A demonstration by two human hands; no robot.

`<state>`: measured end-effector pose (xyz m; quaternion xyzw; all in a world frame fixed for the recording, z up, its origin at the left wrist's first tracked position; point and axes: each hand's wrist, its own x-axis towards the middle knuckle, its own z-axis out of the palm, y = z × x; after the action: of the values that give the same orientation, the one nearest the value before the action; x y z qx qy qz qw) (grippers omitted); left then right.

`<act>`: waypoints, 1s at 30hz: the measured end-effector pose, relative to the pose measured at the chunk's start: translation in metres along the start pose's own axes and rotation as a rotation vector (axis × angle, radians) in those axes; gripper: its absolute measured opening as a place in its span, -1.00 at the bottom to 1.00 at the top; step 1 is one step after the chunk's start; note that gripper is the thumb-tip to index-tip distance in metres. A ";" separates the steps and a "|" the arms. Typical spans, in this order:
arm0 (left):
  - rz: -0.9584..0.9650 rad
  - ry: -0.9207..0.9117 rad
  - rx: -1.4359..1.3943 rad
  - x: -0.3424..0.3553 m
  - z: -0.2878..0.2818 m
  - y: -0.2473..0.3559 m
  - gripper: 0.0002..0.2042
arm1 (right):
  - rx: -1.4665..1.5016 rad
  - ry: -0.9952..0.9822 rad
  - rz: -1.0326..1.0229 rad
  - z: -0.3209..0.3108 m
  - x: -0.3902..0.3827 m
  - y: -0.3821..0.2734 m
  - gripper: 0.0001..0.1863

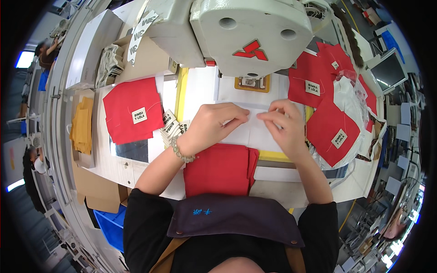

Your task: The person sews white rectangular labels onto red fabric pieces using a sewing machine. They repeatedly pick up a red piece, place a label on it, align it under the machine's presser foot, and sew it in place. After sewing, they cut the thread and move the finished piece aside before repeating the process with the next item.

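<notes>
My left hand [214, 125] and my right hand [286, 125] hover facing each other over the white work surface [246, 132] of a sewing machine [250, 36]. Thumb and fingers are pinched together on each; anything between them is too small to make out. Just beyond my fingertips, under the machine head, sits a yellow-framed clamp plate [251, 84]. A stack of red cloth pieces [218, 170] lies at the near edge, below my left wrist. Beside that wrist, cream labels with dark print [172, 125] are spread in an overlapping pile.
At left lie red cloth with a cream label [132, 109], a box of yellow pieces [82, 125] and a bundle of cream labels [109, 66]. Labelled red pieces [334, 132] rest on a white plastic-wrapped heap [348, 98] at right. The machine head overhangs the far side.
</notes>
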<state>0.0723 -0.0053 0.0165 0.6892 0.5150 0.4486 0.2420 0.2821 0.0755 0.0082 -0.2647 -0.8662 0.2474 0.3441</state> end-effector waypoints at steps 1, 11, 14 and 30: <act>0.037 -0.062 0.062 0.006 0.001 -0.005 -0.90 | -0.076 -0.010 -0.026 -0.004 0.007 0.008 -0.77; 0.214 -0.326 0.485 0.009 0.023 -0.034 -0.53 | -0.378 -0.210 -0.173 -0.009 -0.011 0.030 -0.66; 0.195 -0.294 0.547 0.008 0.025 -0.031 -0.47 | -0.468 -0.262 -0.134 -0.002 -0.015 0.026 -0.57; 0.172 -0.149 0.654 0.027 0.032 -0.013 -0.40 | -0.575 -0.300 -0.102 0.007 -0.011 0.031 -0.50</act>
<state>0.0957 0.0286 0.0004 0.8020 0.5524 0.2270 0.0064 0.2925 0.0896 -0.0206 -0.2679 -0.9537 0.0115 0.1358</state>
